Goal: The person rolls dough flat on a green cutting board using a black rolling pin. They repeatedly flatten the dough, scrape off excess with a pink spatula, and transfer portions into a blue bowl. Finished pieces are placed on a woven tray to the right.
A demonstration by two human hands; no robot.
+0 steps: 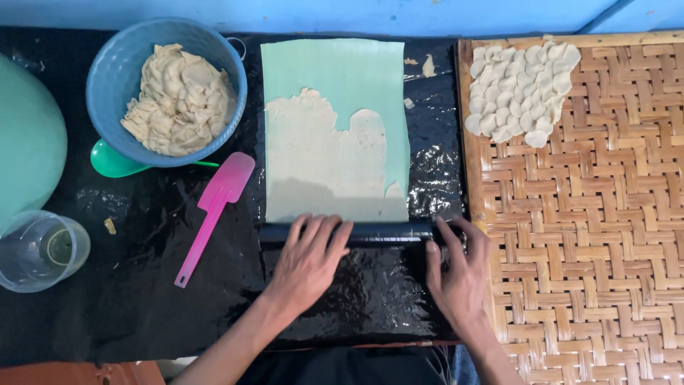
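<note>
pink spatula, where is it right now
In the head view the pink spatula lies on the black sheet, left of the green mat, below the blue bowl.

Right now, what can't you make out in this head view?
- Black roller: middle and right end covered by left hand and right hand.
- Green tub: cut off by left edge.
- Green scoop: mostly under blue bowl.
- Clear cup: contents too blurred.

bowl (107,93) left of sheet (335,71) | mat (591,235) right — roller (370,233) at sheet's near edge
</note>
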